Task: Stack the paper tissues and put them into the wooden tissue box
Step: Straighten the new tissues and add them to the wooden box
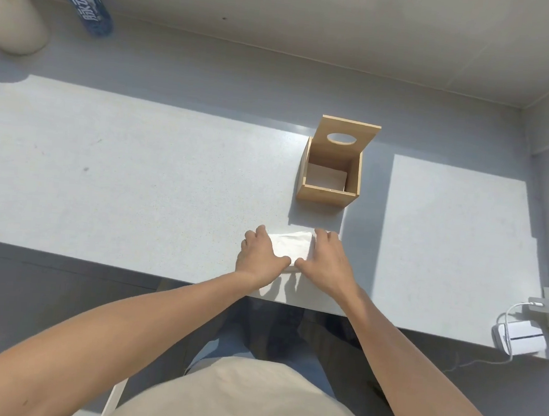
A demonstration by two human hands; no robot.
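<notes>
Left hand [260,255] and right hand [327,261] flank white stack of paper tissues [291,247], fingers curled along its sides, thumbs meeting at near edge. Stack lies on pale grey tabletop [138,171], near front edge. Beyond it, apart: open light wooden tissue box [330,176], lid upright, white tissues inside.

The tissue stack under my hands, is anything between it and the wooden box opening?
Nothing visible. The tissue stack sits between the left hand and right hand, with bare table up to the wooden box. Its lid is open; some tissues already lie inside.
</notes>
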